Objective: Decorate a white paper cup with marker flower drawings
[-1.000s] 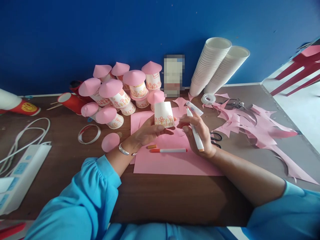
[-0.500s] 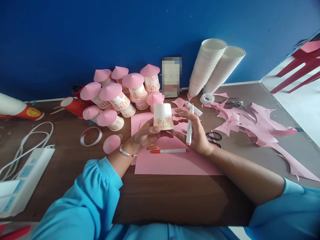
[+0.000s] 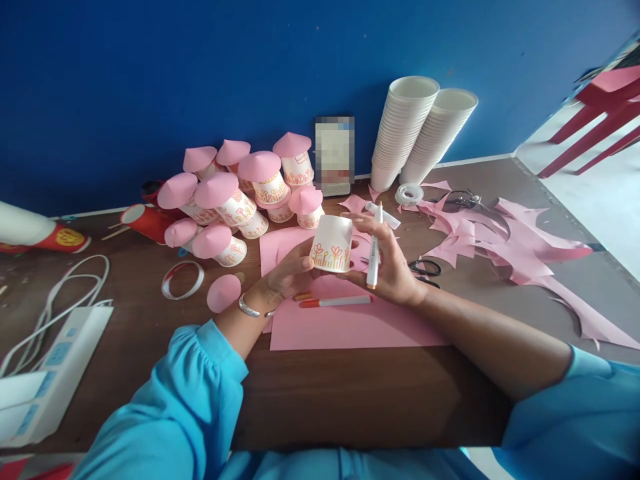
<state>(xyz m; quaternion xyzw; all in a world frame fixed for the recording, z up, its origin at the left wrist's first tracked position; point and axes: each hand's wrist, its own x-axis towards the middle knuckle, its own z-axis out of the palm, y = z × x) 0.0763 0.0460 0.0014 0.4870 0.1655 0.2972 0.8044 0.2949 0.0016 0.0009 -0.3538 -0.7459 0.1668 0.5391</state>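
Note:
A white paper cup, upside down with orange flowers and yellow-green grass drawn round its lower part, is held above pink paper. My left hand grips its left side, the thumb near the lower edge. My right hand steadies the cup's right side with the fingertips and also holds an uncapped white marker, its tip pointing up. Beneath the hands, a red-capped marker and a loose orange-brown cap lie on the paper.
Decorated cups with pink cone roofs crowd the back left. Two tall cup stacks and a phone stand by the blue wall. Pink scraps, black scissors and clear tape lie right; a tape ring and power strip left.
The cup has been lowered slightly and tilted in my hands, so its flowers face me from a different angle. The marker stays in my right hand.

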